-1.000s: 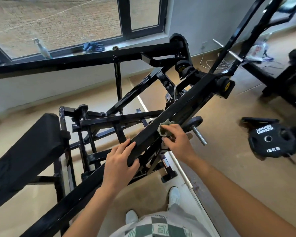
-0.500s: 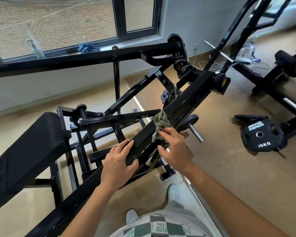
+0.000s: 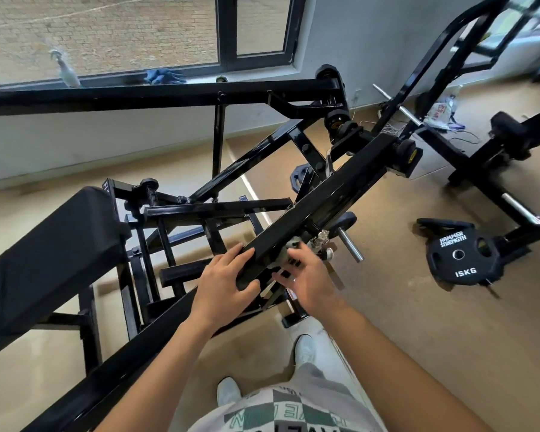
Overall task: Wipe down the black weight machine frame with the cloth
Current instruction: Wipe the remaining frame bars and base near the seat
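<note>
The one camera sits on my head, looking forward and steeply down, close over the black frame [image 3: 324,194], with the window [image 3: 106,32] far.

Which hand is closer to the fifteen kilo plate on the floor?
Right. The right hand is at the beam side facing the plate; the left hand grips the beam's other side.

R hand [image 3: 306,275] + cloth [image 3: 289,249] | slid off beam [image 3: 324,194] top to underside | nearer L hand [image 3: 225,282]
</note>
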